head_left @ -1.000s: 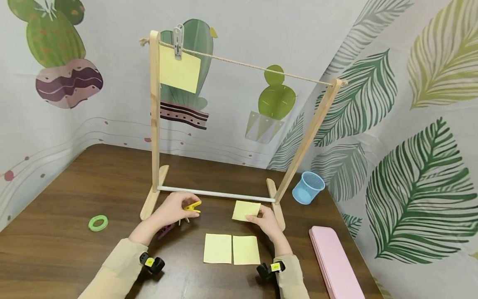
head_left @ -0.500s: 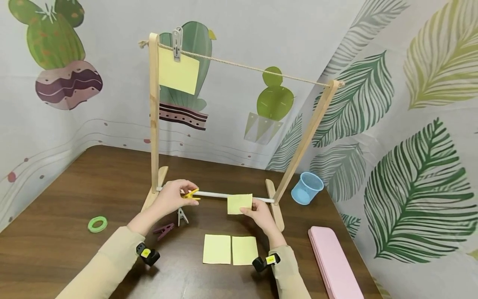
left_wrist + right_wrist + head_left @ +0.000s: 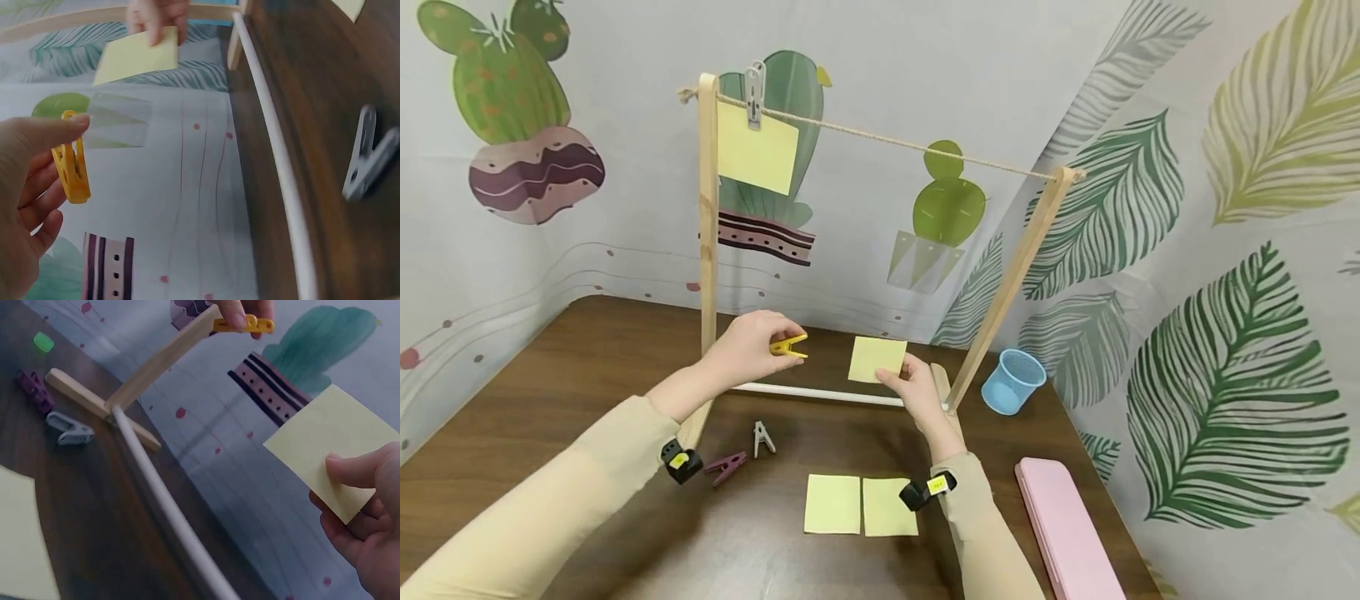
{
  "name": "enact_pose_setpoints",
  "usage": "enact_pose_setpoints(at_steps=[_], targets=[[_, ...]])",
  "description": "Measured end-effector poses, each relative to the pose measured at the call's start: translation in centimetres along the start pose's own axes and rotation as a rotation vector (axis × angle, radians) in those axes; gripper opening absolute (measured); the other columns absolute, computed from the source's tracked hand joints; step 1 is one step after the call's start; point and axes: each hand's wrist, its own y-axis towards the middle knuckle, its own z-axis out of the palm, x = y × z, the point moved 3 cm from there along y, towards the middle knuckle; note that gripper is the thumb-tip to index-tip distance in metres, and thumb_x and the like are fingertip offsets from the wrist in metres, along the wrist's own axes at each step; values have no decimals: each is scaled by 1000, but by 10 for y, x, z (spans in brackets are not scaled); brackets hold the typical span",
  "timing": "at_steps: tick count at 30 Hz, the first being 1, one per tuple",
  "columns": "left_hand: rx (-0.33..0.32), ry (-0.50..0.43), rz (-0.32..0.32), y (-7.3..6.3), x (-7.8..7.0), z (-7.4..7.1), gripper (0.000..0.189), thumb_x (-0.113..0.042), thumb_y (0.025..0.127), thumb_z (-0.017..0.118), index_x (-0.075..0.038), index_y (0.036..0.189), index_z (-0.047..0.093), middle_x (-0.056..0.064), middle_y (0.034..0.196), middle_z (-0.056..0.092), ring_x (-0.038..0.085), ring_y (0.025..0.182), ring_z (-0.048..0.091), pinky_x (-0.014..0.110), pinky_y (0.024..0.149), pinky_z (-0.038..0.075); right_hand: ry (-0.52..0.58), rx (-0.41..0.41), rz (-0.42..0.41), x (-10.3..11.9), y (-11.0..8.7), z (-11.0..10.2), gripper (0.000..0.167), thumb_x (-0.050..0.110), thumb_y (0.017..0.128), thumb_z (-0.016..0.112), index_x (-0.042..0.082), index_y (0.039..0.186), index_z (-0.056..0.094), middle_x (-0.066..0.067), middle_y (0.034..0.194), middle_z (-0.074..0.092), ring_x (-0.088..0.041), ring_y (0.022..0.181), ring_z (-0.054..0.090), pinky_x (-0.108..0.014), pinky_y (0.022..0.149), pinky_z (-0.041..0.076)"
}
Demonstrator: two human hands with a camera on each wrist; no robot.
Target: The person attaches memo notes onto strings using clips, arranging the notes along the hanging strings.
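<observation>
My left hand (image 3: 747,351) pinches a yellow clothespin (image 3: 788,345) above the white crossbar of a wooden stand. In the left wrist view the thumb presses one leg of that clothespin (image 3: 75,165). To the right, my right hand (image 3: 917,388) holds a yellow sticky note (image 3: 877,359) by its lower right corner, thumb in front. Both things are apart from the rope (image 3: 880,137) strung across the top of the stand. On that rope's left end a grey clothespin (image 3: 754,96) clips another yellow note (image 3: 756,152).
Two yellow notes (image 3: 832,504) lie side by side on the table. A grey clothespin (image 3: 763,438) and a purple clothespin (image 3: 726,468) lie left of them. Wooden posts (image 3: 1011,279) flank the work. A blue mesh cup (image 3: 1012,382) and pink case (image 3: 1067,529) stand right.
Both hands have risen from near the table to above the crossbar, the left with the yellow clothespin and the right with the note. The grey and purple clothespins on the table are now uncovered.
</observation>
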Motion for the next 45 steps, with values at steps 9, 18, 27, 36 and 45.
enact_pose_setpoints(at_steps=[9,18,27,36,45], targets=[[108,39,112,27,-8,-28,29,-19,71,82,-7,97,75,1,83,72,15,74,63,34,68,53,127,40,-5,41,24,17,31,-6,89,64,-13,118,57,-11,97,70,-5,77,65,-22,70,55],[15,-40,203,64,-29,-64,28,-14,71,83,-4,96,75,5,85,75,18,75,69,35,69,55,126,21,-66,93,62,25,33,-5,90,64,-12,121,56,-16,104,67,-3,78,65,-23,74,57],[-55,-188,112,102,-55,-112,31,-9,75,80,-2,103,72,11,92,74,21,85,71,35,81,55,139,-18,-137,145,86,26,38,-4,91,63,-11,127,52,-31,116,63,-3,77,64,-18,72,55],[-180,-285,60,130,-77,-148,33,-15,74,86,-5,102,72,9,96,74,0,79,66,26,86,50,194,-44,-160,171,97,31,40,-1,92,63,-9,129,51,-32,119,62,-5,80,64,-18,72,54],[-246,-321,52,143,-91,-172,35,-14,79,83,-1,109,71,13,103,73,-5,79,63,19,82,50,228,-77,-200,190,100,40,37,-1,90,66,-10,124,53,-10,97,66,-5,76,64,-19,72,53]])
